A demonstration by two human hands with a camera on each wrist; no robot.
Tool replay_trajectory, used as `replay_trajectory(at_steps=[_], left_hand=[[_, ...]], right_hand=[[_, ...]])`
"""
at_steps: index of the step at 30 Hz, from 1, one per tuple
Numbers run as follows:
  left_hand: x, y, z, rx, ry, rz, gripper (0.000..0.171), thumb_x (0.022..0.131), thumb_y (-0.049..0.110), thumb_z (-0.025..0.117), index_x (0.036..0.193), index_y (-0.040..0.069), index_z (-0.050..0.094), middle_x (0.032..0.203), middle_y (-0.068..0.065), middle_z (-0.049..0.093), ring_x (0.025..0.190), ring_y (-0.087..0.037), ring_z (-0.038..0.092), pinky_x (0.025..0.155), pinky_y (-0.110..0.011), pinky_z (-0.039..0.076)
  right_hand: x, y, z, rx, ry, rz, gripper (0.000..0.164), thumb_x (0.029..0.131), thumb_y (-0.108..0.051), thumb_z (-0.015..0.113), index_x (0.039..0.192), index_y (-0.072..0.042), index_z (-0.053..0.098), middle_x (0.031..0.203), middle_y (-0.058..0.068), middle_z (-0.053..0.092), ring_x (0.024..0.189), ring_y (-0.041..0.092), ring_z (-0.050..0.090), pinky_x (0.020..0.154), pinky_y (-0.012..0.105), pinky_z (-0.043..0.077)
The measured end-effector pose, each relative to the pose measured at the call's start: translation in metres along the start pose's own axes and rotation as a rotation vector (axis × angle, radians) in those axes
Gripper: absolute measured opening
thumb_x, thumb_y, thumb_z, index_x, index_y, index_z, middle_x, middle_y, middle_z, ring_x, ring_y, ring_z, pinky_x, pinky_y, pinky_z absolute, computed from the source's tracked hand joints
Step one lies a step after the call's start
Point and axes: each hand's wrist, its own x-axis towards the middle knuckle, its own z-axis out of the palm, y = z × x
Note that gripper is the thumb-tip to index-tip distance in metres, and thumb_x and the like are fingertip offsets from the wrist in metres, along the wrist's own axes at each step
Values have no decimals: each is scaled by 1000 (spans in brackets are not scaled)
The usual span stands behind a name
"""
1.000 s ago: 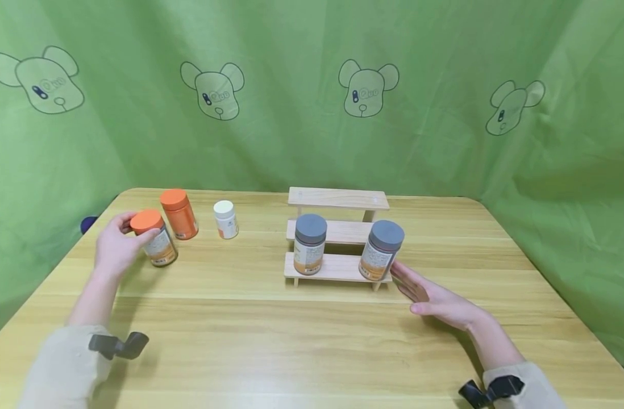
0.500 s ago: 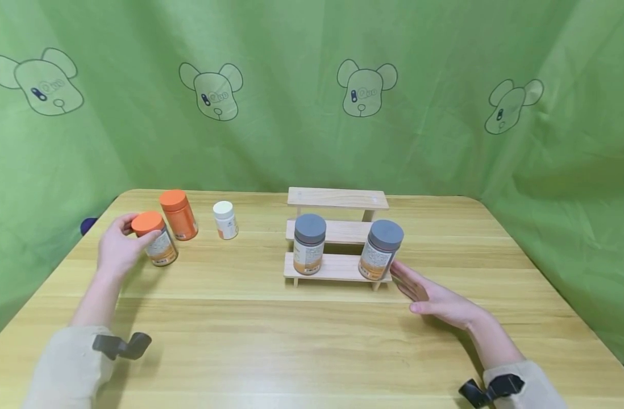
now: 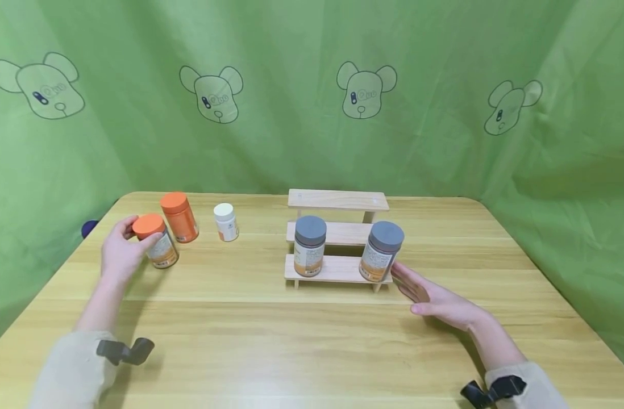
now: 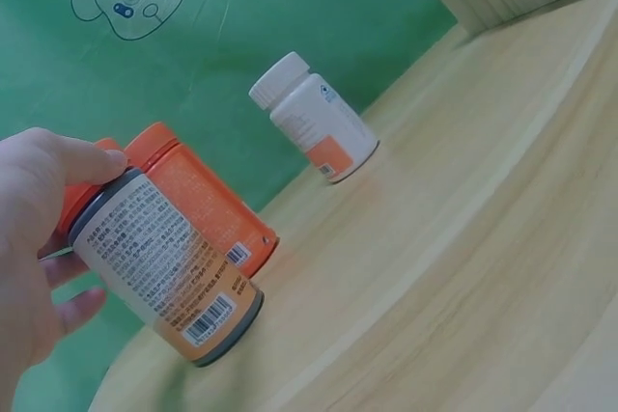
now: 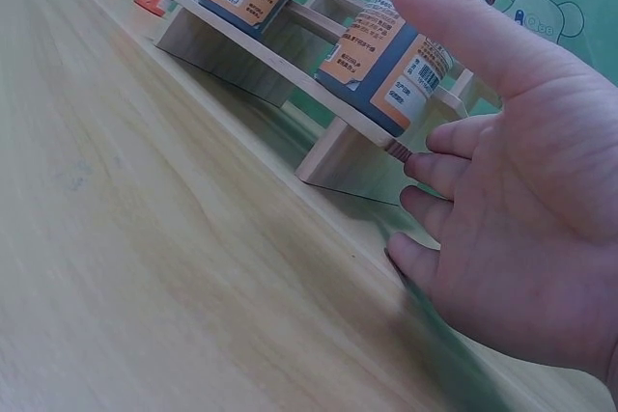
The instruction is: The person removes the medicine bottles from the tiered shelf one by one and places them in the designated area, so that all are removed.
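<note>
At the left of the table, my left hand [image 3: 121, 250] grips the orange lid of a supplement bottle [image 3: 161, 251] with a white and orange label. Its thumb lies on the near side of the lid, and the fingers reach round behind. An all-orange bottle [image 3: 181, 222] stands just behind it. My right hand [image 3: 440, 301] is beside the right end of a wooden tiered shelf [image 3: 337, 269], fingers extended with nothing in them. In the right wrist view its fingertips are right at the lowest step's end. Above them, a grey-lidded bottle [image 5: 410, 45] stands on that step.
Another grey-lidded bottle [image 3: 309, 250] stands at the left of the lowest step. A small white bottle [image 3: 227, 222] is between the orange bottles and the shelf. A green curtain [image 3: 291, 142] hangs behind the wooden table [image 3: 271, 341].
My left hand and forearm have shifted slightly to the right and toward me, with the orange lid still in its grip. The right hand stays beside the shelf.
</note>
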Motion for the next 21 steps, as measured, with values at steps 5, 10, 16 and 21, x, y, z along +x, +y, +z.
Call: replay_trajectory(at_steps=[5,10,16,21], left_hand=[[-3,8,-4,53,-17,49,91,84,33,68,147,0,11,149,-24,20,134,-40,19,107,-55,20],[-5,22,-7,46,20,100,90,83,33,68,148,5,12,151,-19,18,137,-37,15,109,-54,15],[-8,36,-7,59,36,150,83,84,30,68,147,6,20,149,-17,26,134,-39,21,107,-56,19],[-15,50,0,46,13,192,81,84,30,68,146,6,23,147,-15,29,134,-36,23,106,-56,20]], right_hand=[[0,-1,0,2,-3,-1,82,93,-6,52,145,0,-11,147,23,-20,137,15,3,106,16,15],[-1,-2,0,13,-3,2,81,93,-5,51,145,-1,-11,147,21,-21,137,12,4,105,16,15],[0,-2,-1,17,-10,-9,82,93,-5,51,145,-1,-11,147,22,-21,136,6,9,105,16,15],[0,-1,0,16,-15,-20,82,93,-4,51,144,1,-12,146,24,-22,135,0,14,105,16,15]])
